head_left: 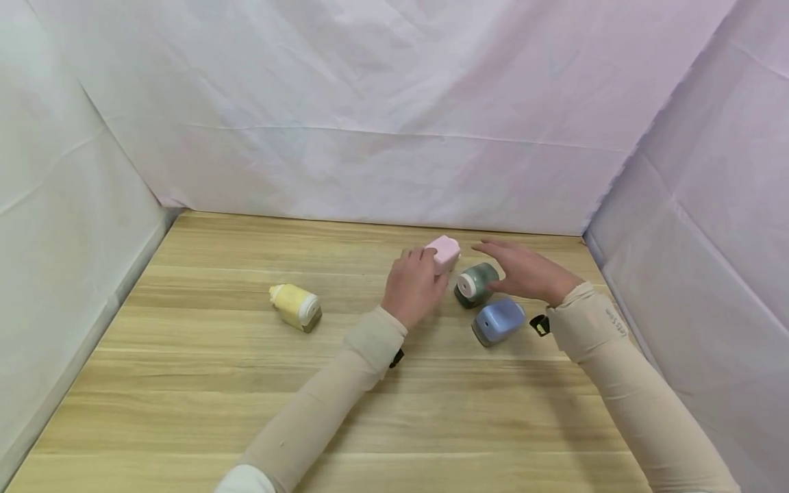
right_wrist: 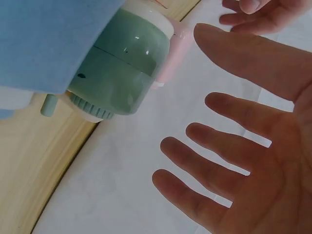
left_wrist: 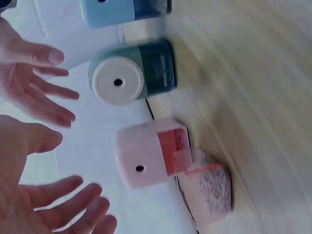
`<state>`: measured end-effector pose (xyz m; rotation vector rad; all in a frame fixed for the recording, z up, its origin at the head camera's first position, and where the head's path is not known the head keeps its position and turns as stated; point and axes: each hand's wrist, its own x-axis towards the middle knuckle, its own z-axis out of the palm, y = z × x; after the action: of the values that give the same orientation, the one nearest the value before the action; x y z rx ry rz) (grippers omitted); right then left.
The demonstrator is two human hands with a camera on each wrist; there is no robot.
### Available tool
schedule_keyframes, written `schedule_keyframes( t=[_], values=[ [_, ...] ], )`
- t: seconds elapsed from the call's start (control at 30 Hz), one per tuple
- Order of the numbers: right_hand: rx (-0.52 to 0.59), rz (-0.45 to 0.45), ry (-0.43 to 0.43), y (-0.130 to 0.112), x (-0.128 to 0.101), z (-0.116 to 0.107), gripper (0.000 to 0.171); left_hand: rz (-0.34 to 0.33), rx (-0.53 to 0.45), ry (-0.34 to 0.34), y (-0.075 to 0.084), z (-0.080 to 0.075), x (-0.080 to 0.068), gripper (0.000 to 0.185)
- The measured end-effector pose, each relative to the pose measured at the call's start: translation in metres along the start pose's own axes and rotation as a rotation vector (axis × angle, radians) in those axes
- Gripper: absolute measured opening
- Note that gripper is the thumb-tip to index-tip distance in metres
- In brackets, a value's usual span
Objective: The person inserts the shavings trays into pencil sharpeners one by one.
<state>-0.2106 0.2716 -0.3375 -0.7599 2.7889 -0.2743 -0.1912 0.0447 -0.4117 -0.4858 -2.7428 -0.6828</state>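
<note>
My left hand [head_left: 414, 284] reaches over the left side of a pink pencil sharpener [head_left: 444, 253], and in the left wrist view its fingers [left_wrist: 73, 195] are spread, with nothing between them. In that view the pink sharpener shows a red opening, with a clear bin [left_wrist: 212, 187] of shavings just beyond it. My right hand [head_left: 530, 270], fingers apart and holding nothing, hovers beside a green pencil sharpener [head_left: 482, 279]. Below that hand sits a blue pencil sharpener [head_left: 501, 318]. The right wrist view shows the blue body [right_wrist: 44, 39] overlapping the green one [right_wrist: 122, 63].
Off to the left on the wooden table [head_left: 203, 383] lies a yellow pencil sharpener [head_left: 296, 305]. White cloth [head_left: 382, 171] hangs along the table's back edge and both sides.
</note>
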Motion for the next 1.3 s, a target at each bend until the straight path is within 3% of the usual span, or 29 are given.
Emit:
schedule_keyframes(
  t=[0.13,0.5,0.9,1.3],
  values=[
    [0.0,0.008,0.0,-0.003,0.0,-0.001,0.077,-0.066,-0.023,0.017,-0.009,-0.004,0.004,0.052],
    [-0.002,0.017,0.002,0.0,-0.001,0.0,0.077,-0.286,-0.087,-0.138,-0.036,-0.003,0.007,0.08],
    [-0.023,0.003,0.006,0.001,-0.001,0.002,0.075,-0.294,0.014,-0.258,-0.049,0.016,0.0,0.065],
    [-0.016,-0.012,0.007,0.001,-0.001,0.003,0.075,-0.307,-0.108,-0.188,-0.05,0.029,-0.005,0.052]
  ],
)
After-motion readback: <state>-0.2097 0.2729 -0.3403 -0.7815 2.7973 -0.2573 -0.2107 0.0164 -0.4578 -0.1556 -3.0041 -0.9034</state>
